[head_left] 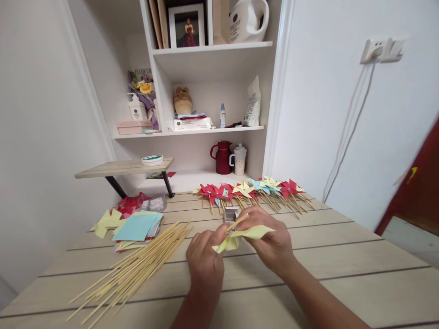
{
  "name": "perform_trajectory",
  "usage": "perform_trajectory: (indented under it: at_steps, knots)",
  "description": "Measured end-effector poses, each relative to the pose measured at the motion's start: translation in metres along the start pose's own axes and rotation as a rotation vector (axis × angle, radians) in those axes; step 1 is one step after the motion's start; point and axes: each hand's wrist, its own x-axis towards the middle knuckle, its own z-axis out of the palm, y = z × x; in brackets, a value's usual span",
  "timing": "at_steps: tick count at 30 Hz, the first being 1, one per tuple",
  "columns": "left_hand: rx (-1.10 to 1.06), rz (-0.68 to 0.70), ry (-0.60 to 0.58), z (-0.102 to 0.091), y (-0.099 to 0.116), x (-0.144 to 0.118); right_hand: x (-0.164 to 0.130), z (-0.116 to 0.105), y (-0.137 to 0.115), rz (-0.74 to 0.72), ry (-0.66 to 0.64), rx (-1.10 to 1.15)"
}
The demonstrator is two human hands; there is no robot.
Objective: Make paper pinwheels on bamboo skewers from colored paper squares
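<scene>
Holding a yellow paper square (252, 233) at the lower centre of the frame, just above the bench (343, 260), my left hand (205, 258) pinched its near corner while my right hand (272, 240) cupped the far side, fingers closed on the sheet and on a thin bamboo stick (237, 222) that crossed it. I judged the paper feather-light, limp and easy to crease, so it wanted holding by the folded corners near the middle, gently. The stick looked stiff but slender and likely to snap if bent. A loose bundle of sticks (137, 269) lay at lower left, coloured paper squares (137, 227) just beyond it, and finished pinwheels (254, 188) lay in a row past my hands.
</scene>
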Motion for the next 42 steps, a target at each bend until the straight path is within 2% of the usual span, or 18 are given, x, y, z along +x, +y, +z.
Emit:
perform_trajectory:
  at_steps: [10, 19, 27, 34, 42]
  knots:
    - [0.041, 0.043, 0.002, -0.002, 0.0, 0.002, -0.001, 0.0, -0.001, 0.015, -0.002, -0.004]
    - [0.202, 0.206, 0.046, -0.006, -0.001, 0.011, -0.002, 0.002, 0.0, 0.031, 0.008, 0.001]
    - [0.334, 0.306, -0.001, -0.015, 0.0, 0.019, -0.001, 0.003, -0.003, 0.088, -0.014, -0.009]
    - [0.291, 0.28, -0.04, -0.018, 0.0, 0.021, -0.005, 0.005, 0.0, 0.127, -0.021, -0.001]
    - [0.206, 0.225, -0.103, -0.017, 0.001, 0.021, -0.004, 0.005, 0.0, 0.085, -0.009, -0.005]
